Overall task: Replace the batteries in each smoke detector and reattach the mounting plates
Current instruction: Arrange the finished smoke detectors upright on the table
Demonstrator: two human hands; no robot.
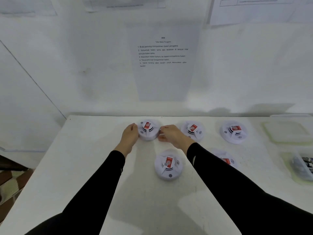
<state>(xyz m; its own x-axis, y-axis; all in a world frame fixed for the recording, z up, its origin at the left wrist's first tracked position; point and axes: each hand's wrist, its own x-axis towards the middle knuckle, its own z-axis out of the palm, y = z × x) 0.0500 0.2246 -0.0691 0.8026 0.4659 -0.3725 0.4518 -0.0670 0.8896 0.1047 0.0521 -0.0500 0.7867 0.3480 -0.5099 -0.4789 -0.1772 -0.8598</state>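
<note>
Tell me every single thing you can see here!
held smoke detector: one, white with red label, back left of table
other smoke detectors: four, same colours, on table, one partly behind right sleeve
table: one, white
instruction sheet: one, white, on wall
lid: one, clear with green rim, table's right
tub: one, clear, right edge, contents blurred
left hand: grips held detector's left side
right hand: grips its right side
sleeves: two, black

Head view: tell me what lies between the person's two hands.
In the head view, a round white smoke detector with a red label lies between the left hand and right hand, which hold its sides.
</note>
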